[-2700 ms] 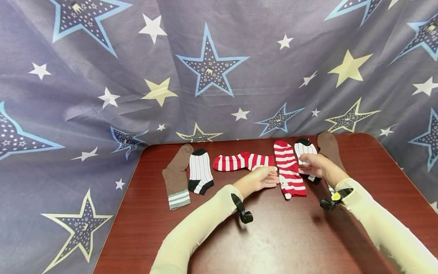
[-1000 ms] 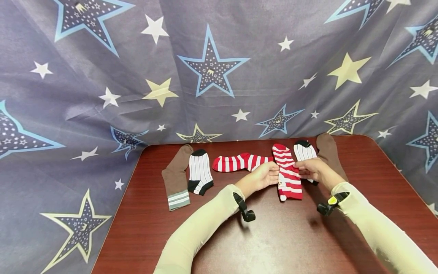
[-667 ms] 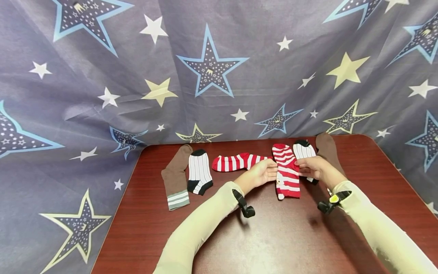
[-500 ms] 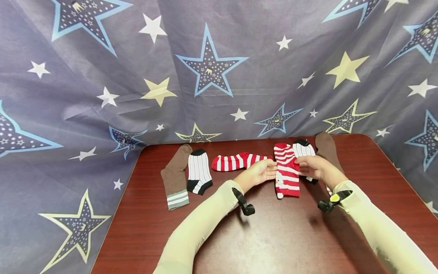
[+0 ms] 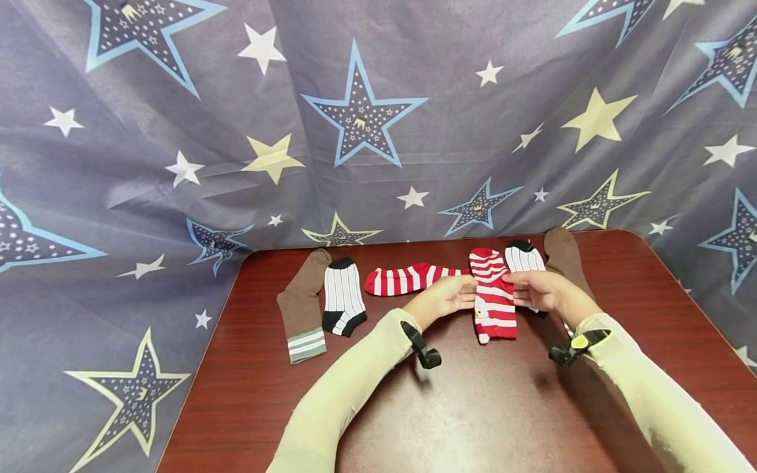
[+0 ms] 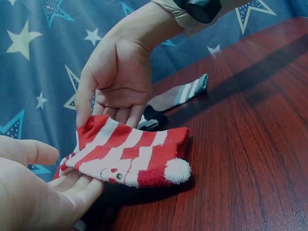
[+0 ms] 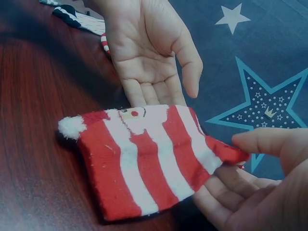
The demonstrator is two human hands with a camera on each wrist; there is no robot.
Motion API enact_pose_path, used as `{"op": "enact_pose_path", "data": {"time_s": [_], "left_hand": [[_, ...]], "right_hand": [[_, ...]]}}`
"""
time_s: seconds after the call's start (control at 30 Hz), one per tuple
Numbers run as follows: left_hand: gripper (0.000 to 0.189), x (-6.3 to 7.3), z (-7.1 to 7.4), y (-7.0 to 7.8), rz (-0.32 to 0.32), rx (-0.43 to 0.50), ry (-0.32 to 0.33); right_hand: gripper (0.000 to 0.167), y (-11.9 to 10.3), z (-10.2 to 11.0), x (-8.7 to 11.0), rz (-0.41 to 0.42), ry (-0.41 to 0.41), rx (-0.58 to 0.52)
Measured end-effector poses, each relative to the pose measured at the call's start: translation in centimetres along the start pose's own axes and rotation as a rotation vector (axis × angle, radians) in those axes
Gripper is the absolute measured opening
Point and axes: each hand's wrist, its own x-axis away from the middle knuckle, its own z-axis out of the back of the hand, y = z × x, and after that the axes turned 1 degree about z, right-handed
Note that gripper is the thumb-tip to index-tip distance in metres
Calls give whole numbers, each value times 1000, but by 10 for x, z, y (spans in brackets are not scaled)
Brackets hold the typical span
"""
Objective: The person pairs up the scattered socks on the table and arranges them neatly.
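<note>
A red-and-white striped sock [image 5: 495, 309] with a face and a white pompom lies between my hands, its cuff raised off the table. My left hand [image 5: 442, 301] supports its left edge; in the left wrist view its straight fingers [image 6: 82, 190] reach underneath, with the thumb apart from the fabric. On the opposite side my right hand [image 5: 547, 292] pinches the red heel, thumb above and fingers below, as the right wrist view shows. A second red-striped sock [image 5: 402, 281] lies sideways behind my left hand, partly covered by it.
White pinstriped socks with black ends lie at left [image 5: 345, 292] and right [image 5: 526, 259], the right one partly under my right hand. Brown socks lie outermost at left [image 5: 304, 299] and right [image 5: 564, 253]. A star-print cloth [image 5: 378, 197] hangs behind the reddish-brown table [image 5: 449, 414].
My right hand has moved from over the pinstriped sock to the striped sock's heel and taken hold. The striped sock has shifted slightly left and turned straighter; my left hand's fingers are under its edge.
</note>
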Motion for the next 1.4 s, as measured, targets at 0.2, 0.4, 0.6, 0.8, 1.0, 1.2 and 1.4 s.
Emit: {"op": "enact_pose_path", "data": {"time_s": [0.2,0.4,0.6,0.8,1.0,1.2,1.4], "left_hand": [[9,0,-1,4,-13,12,-15],[37,2,-1,8,-49,27,-51],[40,2,-3,10,-81,17,-62],[41,-2,-3,9,-177,53,-19],[41,-1,-3,10,-209,70,-9],[40,1,0,15,-136,57,-46],[36,4,2,19,-118,40,-53]], "right_hand": [[23,0,-3,0,15,-46,-3],[21,-3,-7,2,29,-96,-51],[18,-4,-10,1,61,-121,-59],[10,-2,-16,-1,91,-78,1],[18,1,-20,-4,107,-98,66],[21,-1,-27,-3,117,-101,69],[19,-2,-35,-3,127,-148,100]]}}
